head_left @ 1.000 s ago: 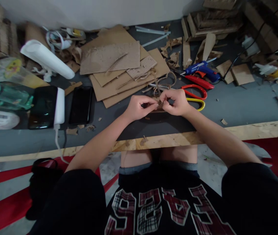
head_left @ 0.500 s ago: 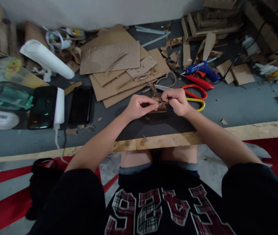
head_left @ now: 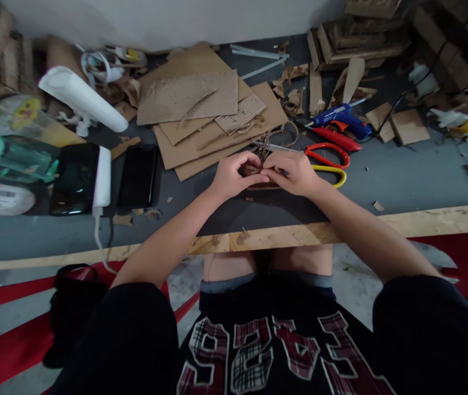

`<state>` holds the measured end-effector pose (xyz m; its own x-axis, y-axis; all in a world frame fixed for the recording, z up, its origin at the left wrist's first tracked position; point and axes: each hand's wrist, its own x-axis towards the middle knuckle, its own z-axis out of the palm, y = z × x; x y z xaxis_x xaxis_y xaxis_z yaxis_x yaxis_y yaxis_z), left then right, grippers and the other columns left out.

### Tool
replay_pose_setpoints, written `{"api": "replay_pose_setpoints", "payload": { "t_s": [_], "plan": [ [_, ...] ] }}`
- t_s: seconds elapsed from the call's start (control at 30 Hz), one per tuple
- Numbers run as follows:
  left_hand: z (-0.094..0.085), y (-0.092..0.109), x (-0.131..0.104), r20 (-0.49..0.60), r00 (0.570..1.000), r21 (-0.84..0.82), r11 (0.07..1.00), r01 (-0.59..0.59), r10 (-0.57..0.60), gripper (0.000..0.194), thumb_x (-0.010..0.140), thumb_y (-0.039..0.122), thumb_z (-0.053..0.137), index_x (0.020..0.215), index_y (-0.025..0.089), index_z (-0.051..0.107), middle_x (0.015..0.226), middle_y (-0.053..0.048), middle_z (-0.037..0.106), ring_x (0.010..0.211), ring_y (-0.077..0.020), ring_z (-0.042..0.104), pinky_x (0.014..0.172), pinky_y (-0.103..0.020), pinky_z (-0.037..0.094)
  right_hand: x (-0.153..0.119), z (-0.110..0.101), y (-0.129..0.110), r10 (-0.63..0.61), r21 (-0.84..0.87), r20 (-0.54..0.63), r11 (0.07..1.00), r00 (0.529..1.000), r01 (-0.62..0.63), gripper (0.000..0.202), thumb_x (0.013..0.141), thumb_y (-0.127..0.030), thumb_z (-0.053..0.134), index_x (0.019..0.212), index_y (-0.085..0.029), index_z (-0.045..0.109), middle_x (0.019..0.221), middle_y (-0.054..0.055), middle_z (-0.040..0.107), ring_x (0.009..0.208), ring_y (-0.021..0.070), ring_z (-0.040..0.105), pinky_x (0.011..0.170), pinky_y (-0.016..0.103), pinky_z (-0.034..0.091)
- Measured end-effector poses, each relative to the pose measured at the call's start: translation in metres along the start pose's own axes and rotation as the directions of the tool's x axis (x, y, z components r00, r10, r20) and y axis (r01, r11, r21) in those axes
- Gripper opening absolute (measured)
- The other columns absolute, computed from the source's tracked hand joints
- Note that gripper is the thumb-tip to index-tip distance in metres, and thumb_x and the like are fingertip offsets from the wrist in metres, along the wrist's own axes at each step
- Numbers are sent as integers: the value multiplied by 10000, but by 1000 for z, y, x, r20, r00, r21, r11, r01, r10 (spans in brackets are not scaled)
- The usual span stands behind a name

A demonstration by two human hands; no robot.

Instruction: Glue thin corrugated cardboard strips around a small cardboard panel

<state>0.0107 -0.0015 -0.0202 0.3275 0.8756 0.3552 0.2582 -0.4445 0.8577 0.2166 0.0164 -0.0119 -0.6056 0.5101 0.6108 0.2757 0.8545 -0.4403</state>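
Observation:
Both my hands meet over a small brown cardboard piece [head_left: 264, 185] near the table's front edge. My left hand [head_left: 234, 174] is curled, its thumb and fingers pinching at a thin corrugated cardboard strip [head_left: 265, 144] that rises behind the fingers. Against it, my right hand [head_left: 291, 171] pinches at the same spot, fingertips touching those of the left. Most of the cardboard piece and the held part of the strip are hidden by the fingers. Scissors [head_left: 327, 156] with a red and a yellow handle loop lie just beyond my right hand, blades partly behind it.
Stacked cardboard sheets [head_left: 188, 99] lie beyond my hands. To the right are a blue glue gun [head_left: 340, 118] and a red-handled tool [head_left: 336, 138]. On the left sit a black phone [head_left: 137, 175], a white power bank [head_left: 102, 178] with a cable, and bottles. Cardboard scraps are scattered around.
My right hand has moved slightly left and turned, its fingers now meeting the left hand's fingertips. The left hand's fingers have curled more over the piece.

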Motion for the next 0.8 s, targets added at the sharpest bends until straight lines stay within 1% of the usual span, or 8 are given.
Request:
{"api": "replay_pose_setpoints", "payload": {
  "t_s": [0.07,0.13,0.2,0.27,0.33,0.43,0.63,0.8],
  "plan": [
    [1,-3,0,-32,999,27,999,21,-20,490,706,631,766,864,171,712,829,-35,735,695,-108,627,647,-207,501,-1,0,2,1,-18,17,1000,1000,0,188,989,-300,505,890,-188,619,834,41,665,775,140,614,699,254,464],
    [3,-5,0,-68,997,56,998,25,-21,471,772,635,704,883,179,733,857,-45,759,708,-115,651,655,-215,502,-1,-1,4,16,-38,12,999,1000,-16,190,995,-307,490,908,-191,614,849,46,656,803,150,616,716,266,473],
    [4,-6,-1,-100,995,79,997,9,-1,428,828,599,667,887,183,747,878,-53,774,715,-117,670,666,-220,505,0,-2,5,17,-51,7,999,1000,-16,187,996,-314,491,914,-194,608,864,51,652,836,160,618,745,279,486],
    [5,-6,-1,-112,993,88,996,-13,23,377,854,544,669,888,178,750,887,-57,778,725,-115,681,667,-214,505,1,-2,5,-2,-60,-1,998,1000,2,171,992,-312,505,910,-198,603,874,53,655,860,166,620,769,290,495],
    [4,-5,-1,-103,994,81,996,-35,43,339,869,499,670,895,168,742,899,-62,776,759,-116,688,666,-201,503,2,-3,5,-30,-52,-16,998,999,29,147,984,-295,523,900,-200,597,873,49,659,866,167,619,794,299,498],
    [2,-4,0,-59,996,62,996,-70,74,325,890,473,650,895,155,715,908,-67,758,801,-118,682,683,-197,500,4,-2,4,-59,1,-41,998,997,59,125,976,-265,533,878,-199,574,839,36,642,836,159,607,809,309,493],
    [1,-5,5,34,988,-22,989,-147,148,285,912,439,627,853,161,649,829,-29,669,754,-97,596,672,-203,452,3,2,2,-13,123,-39,992,999,18,140,980,-247,497,851,-199,519,792,22,566,780,142,554,752,288,469],
    [2,-8,6,64,989,-125,984,-128,136,282,910,451,626,846,177,619,829,-22,631,770,-107,571,720,-228,456,2,2,4,8,200,-33,980,999,-1,181,995,-245,445,823,-201,482,785,17,513,763,134,502,750,288,446]
  ]
}}
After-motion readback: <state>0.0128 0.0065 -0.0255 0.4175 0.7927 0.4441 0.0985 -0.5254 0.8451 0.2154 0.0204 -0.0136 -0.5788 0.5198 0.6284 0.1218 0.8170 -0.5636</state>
